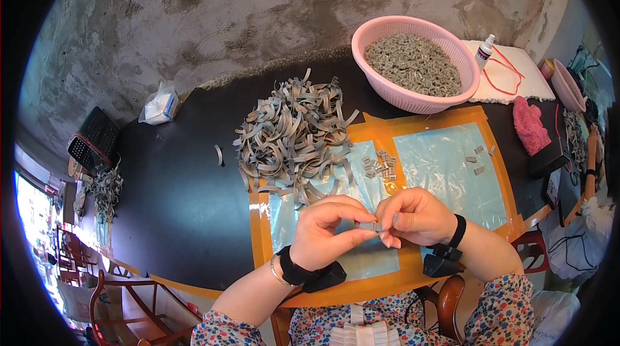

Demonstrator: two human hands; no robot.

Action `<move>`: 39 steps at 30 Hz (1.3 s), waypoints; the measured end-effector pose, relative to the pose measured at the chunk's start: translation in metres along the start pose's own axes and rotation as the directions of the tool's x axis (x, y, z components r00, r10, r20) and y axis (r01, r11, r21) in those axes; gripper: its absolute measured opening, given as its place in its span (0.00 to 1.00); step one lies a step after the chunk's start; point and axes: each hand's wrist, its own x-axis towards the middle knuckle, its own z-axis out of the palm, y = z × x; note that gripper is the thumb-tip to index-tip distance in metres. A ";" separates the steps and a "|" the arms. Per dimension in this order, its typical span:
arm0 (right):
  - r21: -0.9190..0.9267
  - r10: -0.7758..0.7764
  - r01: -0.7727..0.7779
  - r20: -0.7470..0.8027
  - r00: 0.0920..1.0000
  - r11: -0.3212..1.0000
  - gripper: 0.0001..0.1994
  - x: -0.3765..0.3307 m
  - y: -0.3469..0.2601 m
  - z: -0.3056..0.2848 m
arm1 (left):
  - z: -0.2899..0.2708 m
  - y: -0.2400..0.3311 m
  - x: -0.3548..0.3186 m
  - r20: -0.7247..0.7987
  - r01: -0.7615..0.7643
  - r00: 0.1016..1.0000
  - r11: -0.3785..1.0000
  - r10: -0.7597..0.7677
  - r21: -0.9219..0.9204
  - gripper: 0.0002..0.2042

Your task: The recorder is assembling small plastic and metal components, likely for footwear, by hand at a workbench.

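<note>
My left hand [326, 228] pinches a small grey piece [368, 226] between thumb and fingertips, above the front of the mat. The fingers of my right hand [418, 218] are closed at the piece's right end; whether they hold a second part is hidden. Just beyond my hands, several small grey clip-like pieces [380, 166] lie in a loose group. A tall heap of curved grey strips [290, 133] rises behind my left hand. Under my hands, blue sheets [445, 165] are edged with orange tape [405, 259]. A few more small pieces [476, 160] rest on the right sheet.
A pink basket [413, 97] full of small grey pieces stands at the back right, near a white foam board [516, 81] with a small bottle [484, 52]. A pink cloth [531, 126] lies farther right. Tissues [160, 107] are at the back left. Another person's arm [591, 165] shows far right.
</note>
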 end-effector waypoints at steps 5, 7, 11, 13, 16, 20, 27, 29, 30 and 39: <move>0.070 0.017 -0.019 0.027 0.999 0.997 0.07 0.001 0.000 0.000 | 0.003 -0.002 0.000 0.010 -0.005 1.000 0.996 0.006 -0.086 0.11; 0.074 0.089 -0.088 -0.001 0.996 0.993 0.06 0.001 -0.003 0.000 | 0.003 -0.002 -0.001 -0.002 0.030 1.000 0.993 -0.031 -0.118 0.11; 0.027 0.165 -0.163 -0.094 0.982 0.986 0.06 0.001 -0.008 0.003 | 0.004 -0.002 0.000 0.005 0.048 0.999 0.988 -0.048 -0.145 0.11; -0.029 0.196 -0.202 -0.146 0.970 0.979 0.05 0.002 -0.008 0.004 | 0.003 -0.002 0.000 0.012 0.049 0.999 0.988 -0.048 -0.148 0.11; -0.053 0.194 -0.205 -0.163 0.967 0.977 0.05 0.002 -0.011 0.008 | 0.004 -0.003 0.000 0.012 0.032 0.999 0.990 -0.031 -0.136 0.10; -0.100 0.182 -0.204 -0.191 0.965 0.974 0.06 0.003 -0.011 0.009 | 0.005 -0.002 -0.001 0.009 0.074 0.997 0.988 -0.073 -0.136 0.10; -0.192 0.142 -0.183 -0.212 0.967 0.964 0.05 0.003 -0.010 0.010 | 0.004 0.000 0.000 0.027 0.064 0.998 0.995 -0.062 -0.073 0.08; -0.205 0.132 -0.173 -0.198 0.971 0.963 0.05 0.003 -0.010 0.009 | 0.003 0.001 0.000 0.028 0.068 0.997 0.996 -0.066 -0.065 0.08; -0.242 0.119 -0.165 -0.194 0.974 0.956 0.05 0.002 -0.010 0.009 | 0.003 0.003 0.001 0.034 0.059 0.998 0.997 -0.057 -0.043 0.08; -0.271 0.107 -0.157 -0.191 0.976 0.950 0.05 0.001 -0.008 0.009 | 0.001 0.009 0.003 0.071 -0.051 0.997 0.994 0.044 0.096 0.10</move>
